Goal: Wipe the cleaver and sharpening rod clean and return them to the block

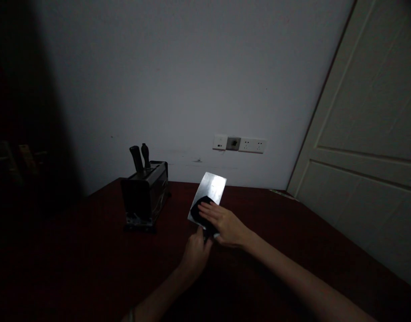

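A cleaver [212,187] with a broad shiny blade is held over the dark red table, its blade pointing away from me. My left hand [196,251] is closed round its dark handle. With my right hand [227,224] I press a black cloth [199,213] against the lower part of the blade, fingers laid along the cloth. The cloth hides that part of the blade. Left of the cleaver stands a dark knife block [147,190] with two black handles [136,157] sticking up from its top.
The dark red table [101,264] reaches back to a pale wall [178,89]. Sockets and switches [252,145] sit low on that wall. A white panelled door [366,143] stands to the right. The left side is very dark.
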Demonstrator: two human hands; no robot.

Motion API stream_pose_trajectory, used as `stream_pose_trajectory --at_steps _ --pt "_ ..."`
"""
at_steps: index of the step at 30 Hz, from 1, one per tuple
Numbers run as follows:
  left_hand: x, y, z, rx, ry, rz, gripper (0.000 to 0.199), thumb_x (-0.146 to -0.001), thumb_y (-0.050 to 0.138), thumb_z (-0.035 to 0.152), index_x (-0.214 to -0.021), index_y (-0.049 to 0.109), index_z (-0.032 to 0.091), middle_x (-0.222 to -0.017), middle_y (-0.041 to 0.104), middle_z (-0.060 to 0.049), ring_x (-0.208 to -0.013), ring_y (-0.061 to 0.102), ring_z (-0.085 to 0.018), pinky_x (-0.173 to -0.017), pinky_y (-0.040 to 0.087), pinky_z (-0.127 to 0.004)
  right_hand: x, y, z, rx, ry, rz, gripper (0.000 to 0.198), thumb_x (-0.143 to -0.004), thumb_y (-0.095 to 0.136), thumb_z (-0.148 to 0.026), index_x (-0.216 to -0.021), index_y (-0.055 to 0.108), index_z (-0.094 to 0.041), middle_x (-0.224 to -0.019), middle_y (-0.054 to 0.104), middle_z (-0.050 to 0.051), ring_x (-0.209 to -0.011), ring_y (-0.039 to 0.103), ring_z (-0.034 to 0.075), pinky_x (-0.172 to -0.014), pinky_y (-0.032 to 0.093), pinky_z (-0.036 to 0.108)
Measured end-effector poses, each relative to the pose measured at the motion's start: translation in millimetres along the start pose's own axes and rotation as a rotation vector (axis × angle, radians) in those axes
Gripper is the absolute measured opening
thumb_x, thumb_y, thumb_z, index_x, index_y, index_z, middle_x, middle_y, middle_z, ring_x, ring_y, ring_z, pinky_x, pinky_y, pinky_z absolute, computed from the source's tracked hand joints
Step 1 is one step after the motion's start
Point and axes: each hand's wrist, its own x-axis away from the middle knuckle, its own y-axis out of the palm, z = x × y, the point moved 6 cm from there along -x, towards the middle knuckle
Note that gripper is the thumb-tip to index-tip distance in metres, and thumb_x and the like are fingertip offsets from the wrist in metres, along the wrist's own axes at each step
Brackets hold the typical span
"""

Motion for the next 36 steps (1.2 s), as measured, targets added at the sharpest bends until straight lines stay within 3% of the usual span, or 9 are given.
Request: stream_pose_trajectory --at_steps 3,9,11,15,21,24,30,33,36 --pt "-5.1 -1.5 -2.7 -0.031 -0.029 0.039 0.034 -0.085 0.039 0.024 -0.113 0.048 0.008 -0.097 0.064 -0.017 -0.09 0.061 -0.022 -0.073 0.041 -0.025 -2.0 5.8 -3.2 -0.017 -0.086 -0.038 0.068 -0.063 0.048 -0.018 -0.129 0.04 -0.007 -0.141 0.033 0.012 -0.133 0.023 0.02 -0.108 0.022 0.041" --pt "-14.9 -5.4 -5.3 -0.15 -0.058 0.106 0.041 -0.089 0.032 0.037 -0.109 0.05 0.007 -0.091 0.064 -0.017 -0.085 0.062 -0.024 -0.068 0.041 -0.027 -29.2 -24.5 73.9 0.043 0.071 0.105 0.073 -0.057 0.046 -0.008 -0.13 0.039 -0.006 -0.139 0.035 0.015 -0.133 0.023 0.021 -0.108 0.022 0.044" --pt "-18.1 -7.4 -6.8 -0.159 -0.067 0.129 0.041 -0.089 0.031 0.037 -0.107 0.051 0.006 -0.089 0.064 -0.017 -0.082 0.062 -0.024 -0.066 0.041 -0.028 -32.8 -25.3 84.5 0.032 0.09 0.131 0.075 -0.057 0.044 -0.006 -0.131 0.037 -0.008 -0.14 0.034 0.014 -0.133 0.022 0.021 -0.108 0.023 0.045" --pt "-22.9 -14.5 -8.4 -0.118 -0.096 0.186 0.041 -0.089 0.032 0.037 -0.106 0.051 0.005 -0.09 0.064 -0.018 -0.083 0.063 -0.024 -0.066 0.041 -0.027 -25.0 -7.5 58.8 -0.042 0.0 0.098 0.073 -0.06 0.044 -0.008 -0.132 0.035 -0.01 -0.141 0.032 0.013 -0.133 0.02 0.02 -0.108 0.023 0.045" --pt "-19.3 -24.7 -4.9 -0.009 -0.075 0.246 0.035 -0.086 0.041 0.025 -0.114 0.047 0.006 -0.097 0.064 -0.017 -0.09 0.061 -0.022 -0.07 0.041 -0.025 -7.0 9.5 12.4 -0.065 -0.259 -0.088 0.074 -0.059 0.046 -0.014 -0.131 0.036 -0.007 -0.141 0.033 0.012 -0.133 0.02 0.02 -0.108 0.022 0.041" --pt "-11.6 -25.4 1.3 -0.007 -0.077 0.258 0.037 -0.089 0.035 0.034 -0.108 0.051 0.006 -0.092 0.065 -0.018 -0.085 0.063 -0.024 -0.066 0.041 -0.027 -14.6 -9.5 34.0 -0.035 -0.236 -0.048 0.074 -0.058 0.045 -0.012 -0.132 0.035 -0.009 -0.141 0.032 0.011 -0.133 0.022 0.02 -0.108 0.023 0.042" --pt "-1.3 -15.8 17.0 0.046 -0.067 0.234 0.035 -0.089 0.036 0.035 -0.099 0.054 0.008 -0.085 0.065 -0.017 -0.077 0.063 -0.022 -0.062 0.04 -0.025 -30.8 -43.9 78.7 -0.03 -0.052 0.209 0.071 -0.059 0.044 -0.006 -0.13 0.038 -0.009 -0.138 0.037 0.014 -0.131 0.026 0.023 -0.106 0.027 0.047" --pt "-4.5 -16.6 18.0 0.085 -0.06 0.257 0.034 -0.088 0.037 0.034 -0.099 0.055 0.007 -0.085 0.065 -0.017 -0.078 0.063 -0.022 -0.063 0.041 -0.025 -18.3 -33.8 54.8 -0.079 -0.062 0.219 0.07 -0.062 0.044 -0.007 -0.131 0.037 -0.013 -0.139 0.036 0.012 -0.131 0.027 0.022 -0.105 0.028 0.049" --pt "-10.3 -22.5 17.5 0.136 -0.028 0.277 0.029 -0.084 0.043 0.024 -0.106 0.053 0.007 -0.091 0.065 -0.016 -0.083 0.062 -0.021 -0.067 0.041 -0.024 0.6 -15.8 14.7 -0.156 -0.166 0.117 0.071 -0.062 0.046 -0.011 -0.132 0.036 -0.014 -0.139 0.036 0.011 -0.131 0.027 0.022 -0.105 0.027 0.047"
